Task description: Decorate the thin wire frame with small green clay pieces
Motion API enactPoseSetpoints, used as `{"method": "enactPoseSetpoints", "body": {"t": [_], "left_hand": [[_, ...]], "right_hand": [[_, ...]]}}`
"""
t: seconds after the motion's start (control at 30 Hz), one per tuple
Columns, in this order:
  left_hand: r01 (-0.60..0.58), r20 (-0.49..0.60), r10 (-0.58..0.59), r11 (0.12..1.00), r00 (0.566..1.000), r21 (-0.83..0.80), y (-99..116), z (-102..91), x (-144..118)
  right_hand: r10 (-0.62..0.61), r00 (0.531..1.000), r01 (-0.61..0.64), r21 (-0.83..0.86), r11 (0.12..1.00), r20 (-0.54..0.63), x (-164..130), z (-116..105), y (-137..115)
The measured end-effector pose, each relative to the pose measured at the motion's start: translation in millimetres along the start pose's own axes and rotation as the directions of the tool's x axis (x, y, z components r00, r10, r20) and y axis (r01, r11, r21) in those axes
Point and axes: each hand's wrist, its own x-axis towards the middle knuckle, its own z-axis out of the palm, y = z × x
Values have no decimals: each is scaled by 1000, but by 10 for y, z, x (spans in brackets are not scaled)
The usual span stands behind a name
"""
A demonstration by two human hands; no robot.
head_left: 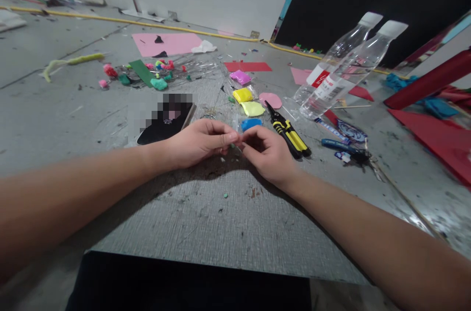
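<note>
My left hand [200, 142] and my right hand [270, 154] meet over the middle of the grey table [206, 222], fingertips pinched and touching. A tiny dark-green bit [231, 145] shows at the fingertips; what they pinch is too small to make out. Just behind the fingers lies a blue clay packet [252, 123]. Farther back are a pale yellow clay packet [252, 109], a yellow one [243, 95] and a purple one [240, 76]. Beside my right hand rest yellow-and-black snips [290, 135]. A black phone-like object [165, 122], partly pixelated, lies behind my left wrist.
Two clear plastic bottles [331, 70] stand at the right. Near them lie blue-handled pliers [344, 149] and red sheets [430, 139]. At the back left are pink paper [165, 44], a green strip [142, 73] and coloured clay lumps [110, 70]. A green crumb [225, 195] lies in front.
</note>
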Motion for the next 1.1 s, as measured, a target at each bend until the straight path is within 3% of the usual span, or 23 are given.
{"method": "enactPoseSetpoints", "body": {"t": [0.47,0.57,0.67,0.77,0.87,0.93,1.1], "left_hand": [[-60,58,63,997,996,-51,41,29,-15],[-77,64,74,997,995,33,47,25,-27],[-119,144,90,971,986,207,45,18,-50],[-300,328,171,867,929,399,29,23,-76],[-520,540,238,719,807,460,23,50,-100],[-571,624,212,683,752,455,32,75,-113],[-547,657,167,719,736,430,71,107,-125]], "right_hand": [[26,1000,-26,12,1000,10,10,-3,-11],[30,999,-30,5,1000,16,10,-7,-10],[24,999,-24,-10,1000,22,8,-11,-6],[10,1000,-10,-32,999,23,5,-12,-4],[-7,1000,8,-51,999,21,2,-9,-7],[-7,1000,8,-59,998,23,0,-6,-11],[3,999,-1,-62,998,34,-5,1,-16]]}}
